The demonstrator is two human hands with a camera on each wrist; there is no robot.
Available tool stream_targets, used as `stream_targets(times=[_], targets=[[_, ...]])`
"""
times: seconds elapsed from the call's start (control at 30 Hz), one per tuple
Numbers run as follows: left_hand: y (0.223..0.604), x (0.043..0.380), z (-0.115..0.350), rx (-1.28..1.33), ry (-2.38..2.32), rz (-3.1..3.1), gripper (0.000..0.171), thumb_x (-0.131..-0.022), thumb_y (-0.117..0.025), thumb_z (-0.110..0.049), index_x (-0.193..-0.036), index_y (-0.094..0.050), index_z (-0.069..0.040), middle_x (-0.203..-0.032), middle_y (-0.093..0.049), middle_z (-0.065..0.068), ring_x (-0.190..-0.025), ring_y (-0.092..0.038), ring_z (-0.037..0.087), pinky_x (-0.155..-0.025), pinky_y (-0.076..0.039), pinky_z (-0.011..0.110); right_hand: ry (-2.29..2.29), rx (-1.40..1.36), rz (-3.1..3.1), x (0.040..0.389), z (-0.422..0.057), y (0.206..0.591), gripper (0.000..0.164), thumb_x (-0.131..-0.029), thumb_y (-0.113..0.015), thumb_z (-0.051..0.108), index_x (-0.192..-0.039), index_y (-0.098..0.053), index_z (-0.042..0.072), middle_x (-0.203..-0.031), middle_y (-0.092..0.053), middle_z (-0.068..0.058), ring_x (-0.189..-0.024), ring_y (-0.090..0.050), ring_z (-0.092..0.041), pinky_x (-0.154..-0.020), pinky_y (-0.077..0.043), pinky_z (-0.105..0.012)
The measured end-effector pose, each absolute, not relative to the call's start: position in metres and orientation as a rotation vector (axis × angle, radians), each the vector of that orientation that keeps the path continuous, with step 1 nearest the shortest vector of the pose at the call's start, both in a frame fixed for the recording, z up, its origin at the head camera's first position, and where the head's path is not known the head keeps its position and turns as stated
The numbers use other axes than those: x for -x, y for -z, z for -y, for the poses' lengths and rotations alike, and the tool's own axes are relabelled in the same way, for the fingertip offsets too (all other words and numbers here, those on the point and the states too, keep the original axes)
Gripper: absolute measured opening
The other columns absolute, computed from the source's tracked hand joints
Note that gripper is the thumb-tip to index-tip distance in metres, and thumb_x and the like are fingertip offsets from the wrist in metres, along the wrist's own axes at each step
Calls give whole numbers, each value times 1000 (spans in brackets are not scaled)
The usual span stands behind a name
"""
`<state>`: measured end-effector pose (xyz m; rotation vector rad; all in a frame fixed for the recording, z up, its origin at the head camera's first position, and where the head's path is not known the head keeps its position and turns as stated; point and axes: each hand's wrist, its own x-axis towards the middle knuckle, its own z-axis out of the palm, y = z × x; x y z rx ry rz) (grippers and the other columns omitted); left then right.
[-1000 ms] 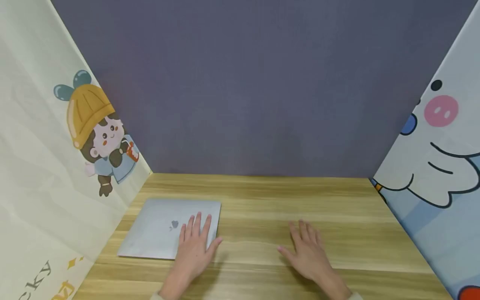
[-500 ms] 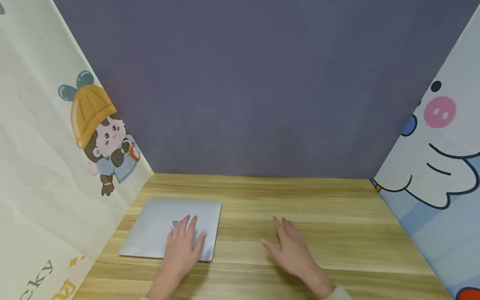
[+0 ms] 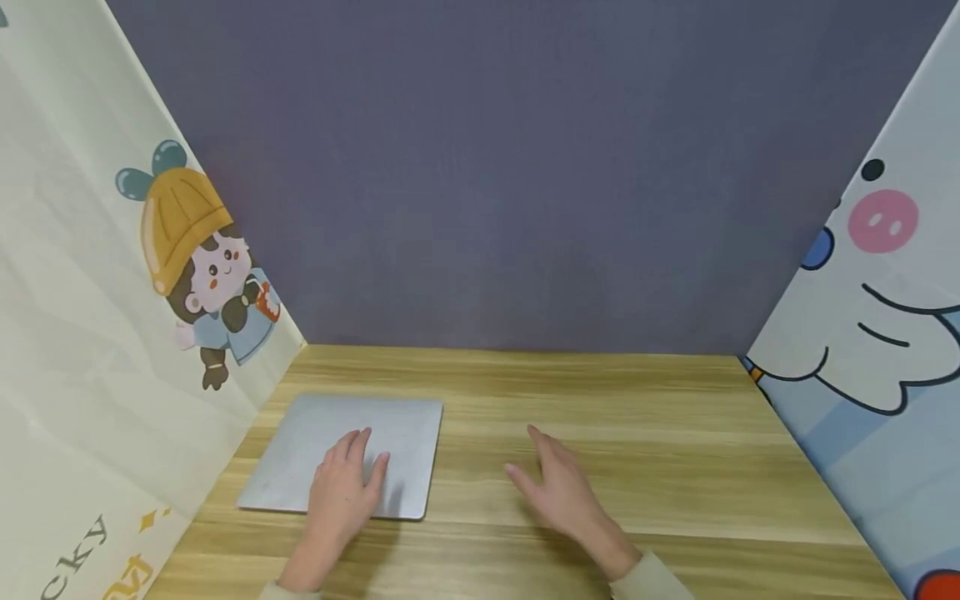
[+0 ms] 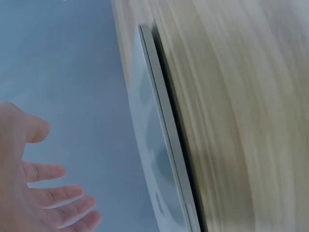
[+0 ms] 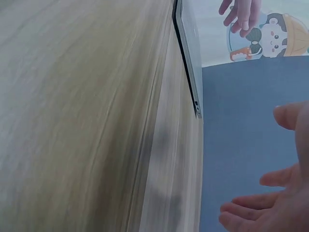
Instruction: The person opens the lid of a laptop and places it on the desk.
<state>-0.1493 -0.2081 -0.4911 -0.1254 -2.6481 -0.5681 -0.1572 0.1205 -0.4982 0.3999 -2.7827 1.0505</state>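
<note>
A closed silver laptop (image 3: pixel 405 450) lies flat on the left half of the wooden table. My left hand (image 3: pixel 341 487) hovers over its front part, fingers loosely extended and thumb spread; it covers the lid's logo in the head view. In the left wrist view a gap shows between the hand (image 4: pixel 48 193) and the laptop's edge (image 4: pixel 169 130). To the right of the laptop my right hand (image 3: pixel 562 492) is held above the table, holding nothing, thumb apart from the fingers. The right wrist view shows the laptop's side edge (image 5: pixel 188 53) beyond that hand (image 5: pixel 270 198).
The wooden table (image 3: pixel 675 467) extends to the right and behind the laptop. A dark grey panel (image 3: pixel 510 183) stands at the back. Cartoon-printed sheets hang at the left (image 3: pixel 75 292) and right (image 3: pixel 915 350).
Both hands have shifted left in the head view, the left one also a little back toward the person. Their fingers look less spread. The laptop stays where it was.
</note>
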Motion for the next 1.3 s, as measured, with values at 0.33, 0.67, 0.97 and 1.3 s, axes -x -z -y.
stream_targets(times=[0.33, 0.67, 0.97, 1.3], targets=[[485, 160, 235, 68, 613, 2650, 52, -101, -61, -27, -140, -53, 6, -132, -57, 31, -118, -55, 52, -88, -47, 67, -1216, -394, 2816, 166, -102, 501, 83, -98, -58, 56, -155, -35, 0, -149, -46, -29, -135, -45, -49, -110, -36, -65], [486, 167, 259, -27, 644, 2691, 53, -103, -57, -29, -141, -51, 7, -134, -53, 35, -119, -52, 55, -94, -44, 68, -1227, -417, 2824, 170, -84, 502, 83, -97, -60, 56, -156, -36, 2, -148, -48, -28, -133, -48, -47, -108, -39, -64], [490, 172, 283, -33, 631, 2625, 46, -101, -58, -23, -133, -56, 10, -128, -56, 36, -116, -53, 55, -95, -43, 67, -1275, -432, 2805, 174, -68, 502, 80, -97, -61, 53, -155, -37, 4, -150, -47, -26, -134, -48, -45, -110, -38, -62], [492, 176, 310, -129, 657, 2681, 47, -103, -53, -25, -136, -54, 9, -130, -53, 36, -119, -51, 55, -97, -42, 67, -1335, -439, 2816, 178, -48, 504, 75, -99, -61, 46, -154, -37, 1, -151, -45, -27, -138, -43, -47, -112, -35, -62]])
